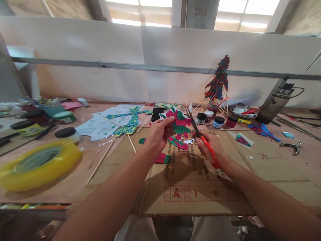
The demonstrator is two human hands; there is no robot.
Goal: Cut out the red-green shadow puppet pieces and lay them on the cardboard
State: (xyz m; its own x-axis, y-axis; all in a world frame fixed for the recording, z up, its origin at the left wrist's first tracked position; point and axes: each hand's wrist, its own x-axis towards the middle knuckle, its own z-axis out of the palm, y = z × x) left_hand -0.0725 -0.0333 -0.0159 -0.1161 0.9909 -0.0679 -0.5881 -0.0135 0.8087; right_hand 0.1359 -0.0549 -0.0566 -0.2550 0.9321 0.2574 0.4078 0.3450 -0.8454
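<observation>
Yellow tape roll (69,160), grey bottle (273,104), bright window (248,8)

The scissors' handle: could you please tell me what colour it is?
The scissors' handle is bright red, showing best in the head view.

Pinkish table (87,145), cardboard sheet (155,190), yellow tape roll (71,157), paint jars (219,122)

Glaring windows (155,4), soft shadows, blurred tape roll (42,179)
</observation>
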